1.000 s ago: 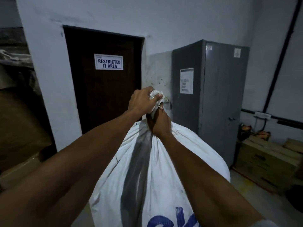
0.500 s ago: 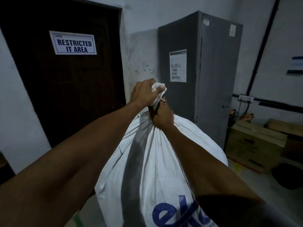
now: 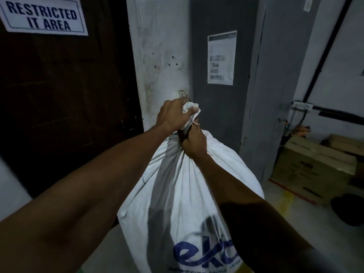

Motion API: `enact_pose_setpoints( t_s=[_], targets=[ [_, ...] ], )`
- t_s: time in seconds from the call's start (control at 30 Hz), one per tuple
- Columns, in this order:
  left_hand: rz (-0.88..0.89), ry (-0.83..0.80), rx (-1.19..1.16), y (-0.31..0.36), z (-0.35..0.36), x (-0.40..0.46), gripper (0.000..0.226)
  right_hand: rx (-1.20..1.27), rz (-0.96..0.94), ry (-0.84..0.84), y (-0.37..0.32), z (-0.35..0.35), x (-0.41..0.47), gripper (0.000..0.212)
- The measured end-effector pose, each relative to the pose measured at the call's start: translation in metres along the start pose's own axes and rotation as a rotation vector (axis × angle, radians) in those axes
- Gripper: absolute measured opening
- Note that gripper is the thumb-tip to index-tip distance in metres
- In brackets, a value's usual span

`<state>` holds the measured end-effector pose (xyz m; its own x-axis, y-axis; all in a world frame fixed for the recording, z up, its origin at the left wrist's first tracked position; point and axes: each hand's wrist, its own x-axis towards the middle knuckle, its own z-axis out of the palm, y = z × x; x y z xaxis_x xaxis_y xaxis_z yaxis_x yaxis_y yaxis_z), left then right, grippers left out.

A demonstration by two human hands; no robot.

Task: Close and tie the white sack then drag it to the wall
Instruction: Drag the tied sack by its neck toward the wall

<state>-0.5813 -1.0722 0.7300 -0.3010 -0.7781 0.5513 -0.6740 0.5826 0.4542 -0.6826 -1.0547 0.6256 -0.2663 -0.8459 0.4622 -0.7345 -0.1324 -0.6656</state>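
White sack (image 3: 189, 194): full, bulging, stands upright on the floor (image 3: 291, 217) directly below both hands, mouth gathered to a narrow neck at top. Blue lettering low on the near face.

Hands: left hand (image 3: 173, 115) clenched tight round the bunched top tuft of the neck, fabric poking out past the thumb side. Right hand (image 3: 194, 142) just under it, fingers wrapped round the neck where it meets the sack's shoulder. Both fully closed on cloth, stacked, touching. Thin tan cord (image 3: 197, 124) shows betw. the two fists; can't tell if a knot is finished.

Risks (judgement):
- Neck slips thru grip if the load is heavy and pull is sudden; smooth woven fabric, small tuft above left fist.
- If tie is loose, dragging by the neck could pull it off, mouth reopens, contents spill.
- Sack base may catch or scuff on rough floor; seam strain.
- Dim light, feet not in view, so trip hazards can't be ruled out.

Edges / room:
- Ahead of hands: white wall strip (image 3: 161, 56), close. Grey metal cabinet (image 3: 246, 75) ahead-right, its corner edge near the sack's right shoulder; likely snag pt.
- Left of hands: dark door (image 3: 69, 95) w/ sign (image 3: 42, 16).
- Right & below hands: cardboard boxes (image 3: 315, 166) on floor, dark round object (image 3: 348, 209) beside them. Open floor betw. sack and boxes is narrow.
- Best clear lane looks straight fwd to the wall strip.
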Motion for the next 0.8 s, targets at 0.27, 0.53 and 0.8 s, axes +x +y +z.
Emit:
enact_pose_setpoints(
  t_s=[0.27, 0.53, 0.8],
  targets=[
    [-0.069, -0.054, 0.002, -0.064, 0.088, 0.069, 0.048, 0.04, 0.084, -0.085, 0.078, 0.068, 0.078, 0.065],
    [-0.109, -0.124, -0.036, -0.127, 0.164, 0.116, 0.052, -0.043, 0.089, -0.103, 0.146, 0.128, 0.13, 0.046],
    [-0.053, -0.171, -0.073, -0.185, 0.251, 0.134, 0.046, -0.06, 0.074, -0.066, 0.229, 0.187, 0.155, 0.05]
  ],
)
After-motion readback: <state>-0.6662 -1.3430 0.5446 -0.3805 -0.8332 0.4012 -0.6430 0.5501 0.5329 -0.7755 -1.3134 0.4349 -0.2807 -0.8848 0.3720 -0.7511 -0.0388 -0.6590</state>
